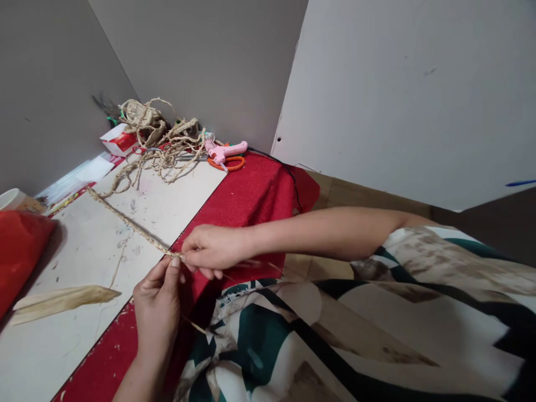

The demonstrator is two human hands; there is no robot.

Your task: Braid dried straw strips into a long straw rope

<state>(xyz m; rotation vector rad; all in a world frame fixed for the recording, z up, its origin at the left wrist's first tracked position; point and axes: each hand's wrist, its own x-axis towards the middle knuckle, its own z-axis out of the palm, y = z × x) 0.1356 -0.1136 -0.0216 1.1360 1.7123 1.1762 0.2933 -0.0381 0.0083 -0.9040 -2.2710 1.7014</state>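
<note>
Cord (131, 223), straw-coloured and knobbly with braiding, is pinched by left hand (159, 293) and right hand (213, 247).

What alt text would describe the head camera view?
The left hand and right hand hold a braided fibre cord at the edge of a pale board on red cloth. Beyond lie tangled cord, a pink glue gun and orange-handled scissors; a dry leaf strip lies on the board.
</note>
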